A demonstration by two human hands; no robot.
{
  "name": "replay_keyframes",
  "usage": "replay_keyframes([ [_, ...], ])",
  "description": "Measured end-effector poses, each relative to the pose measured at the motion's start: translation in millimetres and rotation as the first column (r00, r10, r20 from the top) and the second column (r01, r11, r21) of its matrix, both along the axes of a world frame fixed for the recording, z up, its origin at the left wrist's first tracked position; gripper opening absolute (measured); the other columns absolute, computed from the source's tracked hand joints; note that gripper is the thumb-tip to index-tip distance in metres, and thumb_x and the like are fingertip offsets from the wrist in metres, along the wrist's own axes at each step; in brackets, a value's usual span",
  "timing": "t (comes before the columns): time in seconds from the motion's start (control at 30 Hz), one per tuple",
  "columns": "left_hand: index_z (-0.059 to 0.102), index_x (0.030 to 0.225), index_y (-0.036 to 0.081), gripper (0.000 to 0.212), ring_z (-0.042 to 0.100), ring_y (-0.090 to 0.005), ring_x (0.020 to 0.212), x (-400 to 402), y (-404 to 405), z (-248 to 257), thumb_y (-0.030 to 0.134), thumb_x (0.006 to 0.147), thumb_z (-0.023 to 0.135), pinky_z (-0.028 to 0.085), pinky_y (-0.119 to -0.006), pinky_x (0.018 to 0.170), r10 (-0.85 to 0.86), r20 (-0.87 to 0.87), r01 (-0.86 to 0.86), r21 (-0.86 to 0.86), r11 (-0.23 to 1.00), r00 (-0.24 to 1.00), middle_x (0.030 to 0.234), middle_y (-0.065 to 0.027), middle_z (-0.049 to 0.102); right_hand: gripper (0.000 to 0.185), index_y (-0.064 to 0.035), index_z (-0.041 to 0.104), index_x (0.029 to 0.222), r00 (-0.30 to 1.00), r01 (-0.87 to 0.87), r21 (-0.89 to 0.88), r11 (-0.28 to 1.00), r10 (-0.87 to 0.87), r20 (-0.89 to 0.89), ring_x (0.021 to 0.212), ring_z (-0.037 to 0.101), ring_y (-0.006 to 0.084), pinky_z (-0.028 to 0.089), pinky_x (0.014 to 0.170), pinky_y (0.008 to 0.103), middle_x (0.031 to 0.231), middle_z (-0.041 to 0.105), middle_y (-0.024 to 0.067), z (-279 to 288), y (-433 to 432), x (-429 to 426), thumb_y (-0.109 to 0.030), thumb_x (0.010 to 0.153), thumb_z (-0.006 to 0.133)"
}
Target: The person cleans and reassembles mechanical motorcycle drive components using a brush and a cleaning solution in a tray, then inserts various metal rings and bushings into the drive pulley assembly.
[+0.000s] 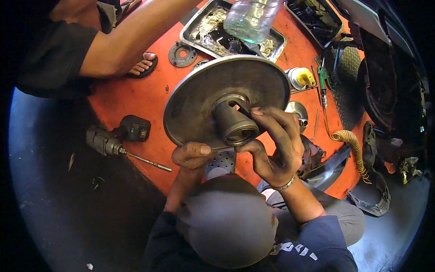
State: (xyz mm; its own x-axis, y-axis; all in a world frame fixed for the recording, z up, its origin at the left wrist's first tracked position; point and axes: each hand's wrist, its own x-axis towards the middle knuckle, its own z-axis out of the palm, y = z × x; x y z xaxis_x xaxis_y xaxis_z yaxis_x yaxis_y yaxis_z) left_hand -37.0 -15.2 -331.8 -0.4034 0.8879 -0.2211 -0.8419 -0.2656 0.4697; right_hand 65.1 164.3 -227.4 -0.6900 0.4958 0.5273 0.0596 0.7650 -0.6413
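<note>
A metal pulley sheave [193, 105] with a tubular hub [232, 119] is held tilted above the red mat, hub facing me. My left hand [192, 155] grips the near rim, thumb on top and fingers hidden underneath. At the hub, my right hand [280, 142] has its thumb against the open end and its index fingertip near a slot in the tube wall. Grime darkens the fingers of both hands.
A co-worker's arm [136, 40] reaches in from the upper left. A clear plastic bottle [253, 20] hangs over an oily metal tray [188, 37]. An impact driver [107, 141] lies left; a spray can [300, 78], green air gun [322, 80] and coiled hose [353, 142] lie right.
</note>
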Motion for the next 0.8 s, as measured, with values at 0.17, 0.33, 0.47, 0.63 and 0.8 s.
replay_keyframes([
  [0.17, 0.045, 0.136, -0.006, 0.065, 0.061, -0.0277, 0.114, 2, -5, -7, 0.007, 0.074, 0.059, 0.049, -0.041, 0.098, -0.003, 0.032, 0.003, -0.001, 1.000, 1.000, 0.122, -0.0182, 0.061, 0.054, 0.0078, 0.056, 0.130, 0.980, -0.066, -0.416, 0.907, 0.137, 0.143, 0.086, 0.065, 0.0176, 0.055, 0.064, 0.0244, 0.118, 0.065, 0.0199, 16, -1, 5, -0.023, 0.089, 0.072],
  [0.33, 0.045, 0.136, -0.006, 0.066, 0.061, -0.0275, 0.113, 2, -5, -17, 0.005, 0.072, 0.058, 0.050, -0.040, 0.098, -0.014, 0.061, 0.014, 0.002, 1.000, 0.998, 0.122, -0.0182, 0.061, 0.057, 0.0068, 0.051, 0.137, 0.956, -0.157, -0.691, 0.706, 0.284, 0.073, 0.092, 0.070, 0.0225, 0.057, 0.072, 0.0284, 0.134, 0.058, 0.0219, 14, 6, 4, -0.033, 0.097, 0.061],
  [0.47, 0.045, 0.136, -0.006, 0.067, 0.062, -0.0274, 0.112, 4, -4, -30, 0.005, 0.071, 0.057, 0.050, -0.040, 0.097, -0.027, 0.106, 0.028, -0.001, 1.000, 0.994, 0.121, -0.0182, 0.062, 0.048, 0.0028, 0.050, 0.139, 0.949, -0.116, -0.845, 0.521, 0.309, 0.061, 0.101, 0.068, 0.0256, 0.054, 0.084, 0.0324, 0.129, 0.062, 0.0208, 15, 3, 3, -0.024, 0.100, 0.052],
  [0.63, 0.044, 0.136, -0.006, 0.068, 0.062, -0.0272, 0.111, 5, 14, -47, 0.004, 0.069, 0.057, 0.050, -0.040, 0.097, -0.055, 0.166, 0.051, 0.028, 0.998, 0.985, 0.120, -0.0182, 0.062, 0.038, -0.0035, 0.052, 0.140, 0.969, -0.056, -0.968, 0.245, 0.247, 0.007, 0.094, 0.068, 0.0179, 0.058, 0.080, 0.0292, 0.127, 0.063, 0.0141, -4, 5, 6, -0.007, 0.102, 0.045],
  [0.8, 0.044, 0.136, -0.006, 0.070, 0.062, -0.0271, 0.110, 10, 43, -73, 0.002, 0.068, 0.056, 0.050, -0.039, 0.096, -0.077, 0.210, 0.069, 0.045, 0.997, 0.975, 0.119, -0.0182, 0.062, 0.038, -0.0086, 0.051, 0.142, 0.980, 0.051, -0.994, 0.092, 0.186, 0.068, 0.085, 0.072, 0.0197, 0.061, 0.080, 0.0309, 0.111, 0.068, 0.0147, -57, 9, 13, -0.014, 0.105, 0.046],
])
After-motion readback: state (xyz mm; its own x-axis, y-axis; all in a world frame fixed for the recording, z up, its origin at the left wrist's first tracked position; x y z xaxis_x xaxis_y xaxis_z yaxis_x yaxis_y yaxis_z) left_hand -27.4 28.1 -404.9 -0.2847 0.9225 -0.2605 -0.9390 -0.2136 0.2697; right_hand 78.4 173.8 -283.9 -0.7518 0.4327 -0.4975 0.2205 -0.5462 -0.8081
